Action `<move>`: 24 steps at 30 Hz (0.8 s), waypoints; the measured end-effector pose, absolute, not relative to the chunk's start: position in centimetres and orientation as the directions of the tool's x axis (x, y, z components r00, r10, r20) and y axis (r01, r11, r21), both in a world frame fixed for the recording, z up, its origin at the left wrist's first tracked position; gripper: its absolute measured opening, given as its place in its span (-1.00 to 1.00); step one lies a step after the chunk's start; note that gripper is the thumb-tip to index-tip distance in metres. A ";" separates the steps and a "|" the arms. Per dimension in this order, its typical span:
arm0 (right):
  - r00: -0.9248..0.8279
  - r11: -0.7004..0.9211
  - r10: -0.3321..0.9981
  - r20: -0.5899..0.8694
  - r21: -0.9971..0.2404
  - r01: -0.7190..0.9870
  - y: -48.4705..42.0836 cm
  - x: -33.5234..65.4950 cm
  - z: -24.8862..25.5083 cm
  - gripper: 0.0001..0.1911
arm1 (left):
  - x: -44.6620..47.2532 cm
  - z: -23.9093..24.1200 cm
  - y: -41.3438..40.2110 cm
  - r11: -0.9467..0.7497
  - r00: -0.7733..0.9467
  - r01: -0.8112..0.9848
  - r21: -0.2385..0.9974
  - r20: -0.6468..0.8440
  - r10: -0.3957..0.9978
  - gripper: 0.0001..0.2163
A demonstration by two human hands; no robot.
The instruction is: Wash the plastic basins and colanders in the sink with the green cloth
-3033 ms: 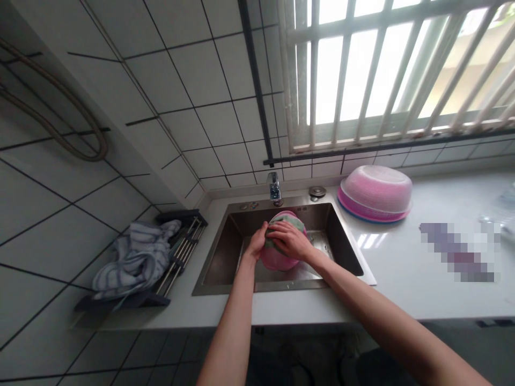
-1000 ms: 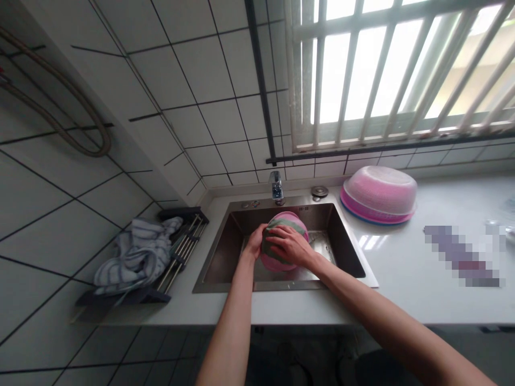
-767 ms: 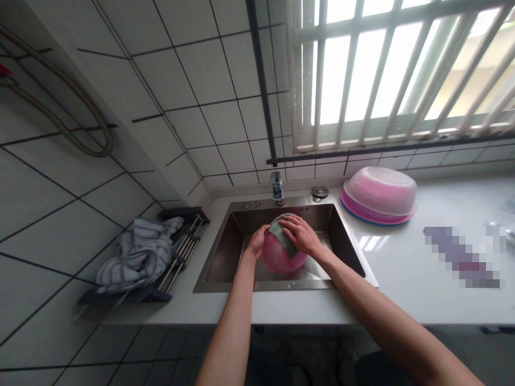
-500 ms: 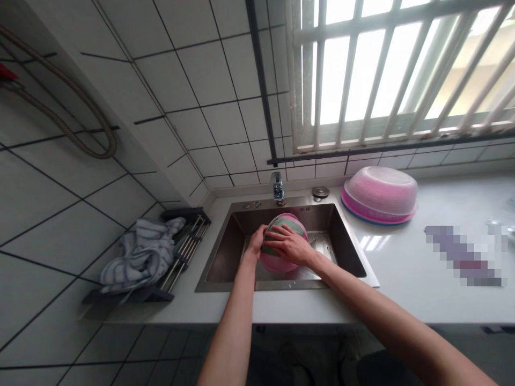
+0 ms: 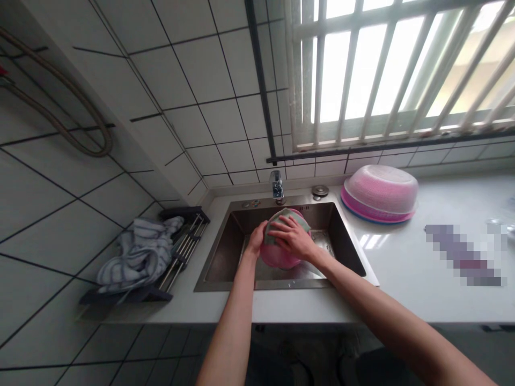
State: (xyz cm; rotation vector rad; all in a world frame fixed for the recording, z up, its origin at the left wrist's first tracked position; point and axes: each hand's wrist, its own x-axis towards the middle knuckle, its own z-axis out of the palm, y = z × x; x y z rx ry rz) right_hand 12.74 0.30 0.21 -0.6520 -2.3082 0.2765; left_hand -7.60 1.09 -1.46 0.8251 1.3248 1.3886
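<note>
A pink perforated basket (image 5: 278,258) sits upturned in the steel sink (image 5: 341,236). My left hand (image 5: 256,239) grips its left rim. My right hand (image 5: 293,237) lies on top of the basket, fingers pressed down on a green cloth (image 5: 277,221) draped over it. The tap (image 5: 276,186) stands just behind, at the sink's back edge.
A clear bowl stacked over pink ones (image 5: 380,194) lies upside down on the white counter (image 5: 406,268) to the right. At the left a striped towel (image 5: 137,253) lies on a dark drying rack (image 5: 181,246). Tiled walls and a barred window (image 5: 386,69) stand behind.
My right hand has rubbed the green cloth back and forth over the basket, to the right and back toward the left. The left hand has kept its hold.
</note>
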 end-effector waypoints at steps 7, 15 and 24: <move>-0.578 0.843 0.531 0.620 -0.457 0.284 1.0 13.1 0.5 -0.65 | -7.5 -1.7 1.0 0.060 -0.230 -0.227 0.972 -0.113 0.966 -0.65; -0.259 0.555 0.831 0.491 -0.760 0.338 3.8 15.6 -1.4 -0.54 | -7.3 -0.5 0.5 0.135 -0.237 -0.454 0.881 -0.266 0.935 -0.70; -0.705 0.913 0.407 0.581 -0.292 0.286 -1.6 11.1 1.1 -0.66 | -7.5 -0.3 0.3 0.277 -0.045 -0.525 0.804 -0.351 0.935 -0.76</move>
